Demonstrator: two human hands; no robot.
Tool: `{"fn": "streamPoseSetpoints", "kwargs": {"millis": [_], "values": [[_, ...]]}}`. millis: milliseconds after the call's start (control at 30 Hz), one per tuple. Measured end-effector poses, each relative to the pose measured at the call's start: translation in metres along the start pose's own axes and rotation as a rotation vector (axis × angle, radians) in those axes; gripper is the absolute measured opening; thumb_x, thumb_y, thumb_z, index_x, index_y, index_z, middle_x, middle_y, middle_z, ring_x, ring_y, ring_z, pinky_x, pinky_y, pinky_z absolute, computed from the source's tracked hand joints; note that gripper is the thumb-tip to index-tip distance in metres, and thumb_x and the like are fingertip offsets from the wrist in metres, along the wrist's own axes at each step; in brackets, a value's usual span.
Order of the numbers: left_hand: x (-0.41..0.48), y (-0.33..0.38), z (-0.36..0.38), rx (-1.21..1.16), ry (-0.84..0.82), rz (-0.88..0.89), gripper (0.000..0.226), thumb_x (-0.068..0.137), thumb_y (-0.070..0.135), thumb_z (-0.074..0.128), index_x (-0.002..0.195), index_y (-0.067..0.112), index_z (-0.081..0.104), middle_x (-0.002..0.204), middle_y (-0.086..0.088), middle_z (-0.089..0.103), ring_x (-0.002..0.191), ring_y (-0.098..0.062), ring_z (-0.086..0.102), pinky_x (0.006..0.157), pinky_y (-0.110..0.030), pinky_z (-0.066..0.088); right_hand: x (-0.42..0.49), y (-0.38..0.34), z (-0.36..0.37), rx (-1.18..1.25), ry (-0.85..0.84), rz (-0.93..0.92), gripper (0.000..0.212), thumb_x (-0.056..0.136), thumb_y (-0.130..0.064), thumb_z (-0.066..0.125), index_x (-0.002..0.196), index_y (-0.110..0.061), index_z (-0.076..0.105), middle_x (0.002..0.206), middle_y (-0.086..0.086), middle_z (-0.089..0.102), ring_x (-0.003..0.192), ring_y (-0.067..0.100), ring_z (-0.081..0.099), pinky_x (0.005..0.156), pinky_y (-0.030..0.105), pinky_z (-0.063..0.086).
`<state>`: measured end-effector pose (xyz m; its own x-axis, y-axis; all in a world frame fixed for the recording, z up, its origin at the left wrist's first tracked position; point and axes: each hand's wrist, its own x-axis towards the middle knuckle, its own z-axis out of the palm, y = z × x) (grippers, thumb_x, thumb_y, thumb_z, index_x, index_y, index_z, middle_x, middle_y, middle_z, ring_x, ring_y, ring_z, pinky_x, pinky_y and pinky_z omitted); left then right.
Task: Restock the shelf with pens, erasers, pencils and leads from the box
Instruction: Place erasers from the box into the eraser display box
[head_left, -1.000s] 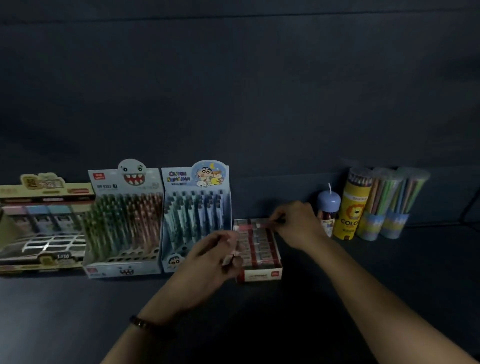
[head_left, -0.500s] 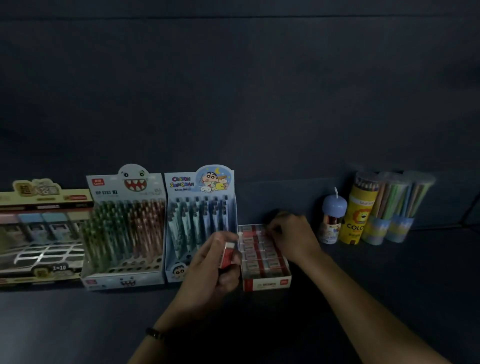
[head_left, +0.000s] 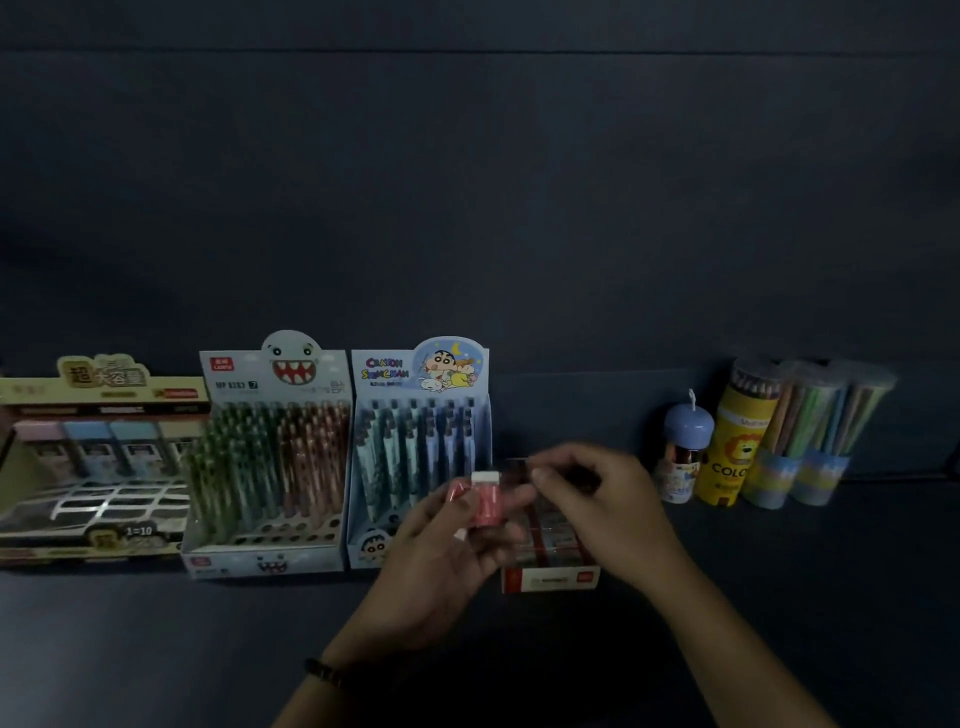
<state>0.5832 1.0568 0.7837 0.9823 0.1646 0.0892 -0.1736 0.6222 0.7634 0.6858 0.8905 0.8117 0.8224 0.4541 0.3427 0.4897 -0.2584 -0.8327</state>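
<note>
My left hand (head_left: 447, 551) holds up a small stack of erasers (head_left: 487, 500) in red sleeves with white ends, just left of the eraser box. The red and white eraser box (head_left: 550, 578) sits on the dark shelf with rows of erasers inside, partly hidden by both hands. My right hand (head_left: 597, 509) hovers over that box. Its loosely curled thumb and forefinger point left, a short way from the held erasers, and nothing shows between them.
Left of the eraser box stand a cartoon pen display (head_left: 421, 441), a shark-face pen display (head_left: 270, 467) and a low yellow box (head_left: 93, 467). To the right are a blue-capped jar (head_left: 685, 452), a yellow coloured-pencil tube (head_left: 732, 457) and clear pencil tubes (head_left: 810, 441).
My right hand has left the back of the eraser box and come toward my left hand. My left hand has lifted its erasers higher and turned them upright.
</note>
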Motion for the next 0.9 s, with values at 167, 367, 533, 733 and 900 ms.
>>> {"fn": "streamPoseSetpoints", "kwargs": {"millis": [167, 367, 533, 733, 900], "values": [[0.006, -0.006, -0.006, 0.176, -0.005, 0.068, 0.033, 0.109, 0.016, 0.045, 0.124, -0.005, 0.065, 0.118, -0.025, 0.073, 0.098, -0.031, 0.070, 0.080, -0.041, 0.056, -0.030, -0.012, 0.022, 0.157, 0.011, 0.026, 0.015, 0.090, -0.021, 0.082, 0.101, -0.030, 0.078, 0.096, -0.010, 0.078, 0.092, 0.009, 0.075, 0.084, 0.029, 0.061], [0.008, -0.011, -0.013, 0.392, 0.062, 0.137, 0.020, 0.105, 0.021, 0.057, 0.110, 0.004, 0.068, 0.082, -0.014, 0.061, 0.068, -0.021, 0.054, 0.053, -0.029, 0.043, -0.028, -0.007, 0.034, 0.102, 0.105, -0.033, 0.016, 0.086, -0.013, 0.086, 0.089, -0.027, 0.078, 0.088, -0.012, 0.077, 0.084, 0.009, 0.073, 0.078, 0.025, 0.058], [0.006, -0.013, -0.011, 0.574, 0.153, 0.175, 0.030, 0.114, 0.027, 0.043, 0.100, 0.011, 0.064, 0.079, -0.008, 0.048, 0.059, -0.015, 0.041, 0.052, -0.029, 0.032, -0.022, -0.005, 0.028, 0.161, 0.090, -0.011, 0.016, 0.091, -0.010, 0.081, 0.088, -0.025, 0.074, 0.088, -0.007, 0.077, 0.086, 0.011, 0.075, 0.080, 0.035, 0.062], [0.004, -0.011, -0.006, 0.522, 0.091, 0.191, 0.025, 0.102, 0.036, 0.057, 0.098, 0.012, 0.064, 0.070, -0.005, 0.046, 0.053, -0.012, 0.036, 0.049, -0.026, 0.031, -0.024, -0.007, 0.024, 0.210, -0.037, 0.012, 0.018, 0.083, 0.001, 0.085, 0.085, -0.016, 0.081, 0.090, -0.006, 0.082, 0.086, 0.010, 0.079, 0.079, 0.026, 0.063], [0.006, -0.014, -0.010, 0.518, 0.085, 0.179, 0.020, 0.112, 0.014, 0.047, 0.119, 0.007, 0.064, 0.067, 0.004, 0.045, 0.053, -0.010, 0.034, 0.049, -0.025, 0.031, -0.016, 0.005, 0.020, 0.128, 0.033, -0.059, 0.018, 0.083, -0.002, 0.087, 0.088, -0.019, 0.085, 0.098, -0.010, 0.080, 0.091, 0.006, 0.077, 0.084, 0.022, 0.061]]}}
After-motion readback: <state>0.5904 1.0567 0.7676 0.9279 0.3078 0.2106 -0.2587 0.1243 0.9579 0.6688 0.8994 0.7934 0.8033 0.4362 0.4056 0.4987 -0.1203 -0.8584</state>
